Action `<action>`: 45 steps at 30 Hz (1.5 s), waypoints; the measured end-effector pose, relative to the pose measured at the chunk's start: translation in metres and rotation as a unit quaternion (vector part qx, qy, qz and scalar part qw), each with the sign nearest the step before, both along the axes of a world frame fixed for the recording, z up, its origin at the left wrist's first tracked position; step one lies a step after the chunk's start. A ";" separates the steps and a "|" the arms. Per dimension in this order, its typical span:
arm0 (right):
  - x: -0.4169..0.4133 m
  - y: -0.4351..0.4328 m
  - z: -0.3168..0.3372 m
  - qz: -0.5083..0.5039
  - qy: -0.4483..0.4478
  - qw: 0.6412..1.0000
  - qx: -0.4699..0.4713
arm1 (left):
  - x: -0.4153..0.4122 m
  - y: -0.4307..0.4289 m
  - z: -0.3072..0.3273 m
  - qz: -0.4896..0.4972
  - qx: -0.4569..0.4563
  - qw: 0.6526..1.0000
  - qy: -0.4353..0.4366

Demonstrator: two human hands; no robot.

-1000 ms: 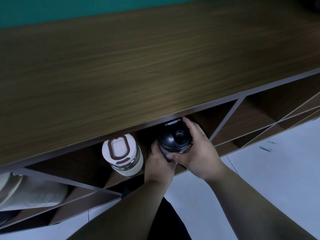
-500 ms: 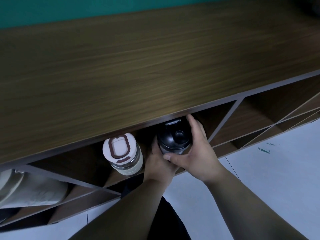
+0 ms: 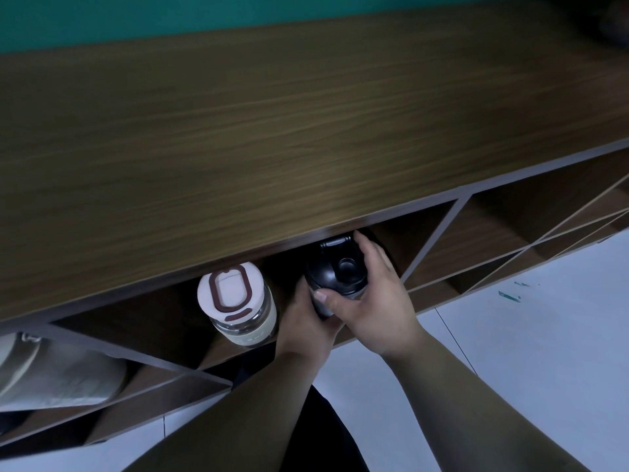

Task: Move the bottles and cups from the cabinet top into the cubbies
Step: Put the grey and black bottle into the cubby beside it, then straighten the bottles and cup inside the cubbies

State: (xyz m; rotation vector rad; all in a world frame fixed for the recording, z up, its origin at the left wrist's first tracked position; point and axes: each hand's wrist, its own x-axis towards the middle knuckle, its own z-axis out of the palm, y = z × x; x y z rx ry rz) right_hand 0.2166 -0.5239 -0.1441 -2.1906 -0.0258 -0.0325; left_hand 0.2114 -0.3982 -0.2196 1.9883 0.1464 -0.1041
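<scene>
A black shaker bottle (image 3: 335,269) with a flip-top lid stands in a cubby just under the front edge of the wooden cabinet top (image 3: 272,131). My left hand (image 3: 308,321) grips its lower left side. My right hand (image 3: 374,298) wraps around its right side, thumb across the front and fingers behind the lid. Beside it on the left, in the same cubby, stands a clear glass bottle (image 3: 241,310) with a white lid and a brown ring handle.
A pale cylindrical container (image 3: 51,373) lies in the cubby at the far left. Slanted dividers (image 3: 435,240) split the cubbies to the right, which show bare wood. A dark object (image 3: 612,22) sits at the cabinet top's far right corner. White floor lies below.
The black bottle and both hands have barely shifted, only slightly deeper under the cabinet edge. The grip is unchanged.
</scene>
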 end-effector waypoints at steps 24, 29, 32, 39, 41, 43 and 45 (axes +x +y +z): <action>-0.081 0.011 0.038 0.047 -0.068 0.996 -0.026 | -0.074 0.057 0.018 -0.086 -0.049 0.981 0.166; -0.063 0.066 0.061 0.134 -0.005 0.990 -0.052 | -0.080 0.102 0.048 0.062 -0.021 0.988 0.143; -0.042 0.092 0.058 0.117 0.029 0.992 -0.033 | -0.071 0.110 0.065 0.127 0.032 0.977 0.166; -0.021 0.125 0.049 0.089 0.070 0.993 -0.042 | -0.051 0.113 0.074 0.091 0.061 0.982 0.156; -0.020 0.128 0.047 0.076 0.067 0.994 -0.049 | -0.051 0.114 0.077 0.072 0.065 0.985 0.144; -0.020 0.128 0.046 0.067 0.069 0.994 -0.051 | -0.052 0.114 0.077 0.070 0.063 0.986 0.135; -0.020 0.127 0.046 0.066 0.067 0.994 -0.049 | -0.053 0.112 0.075 0.079 0.058 0.987 0.127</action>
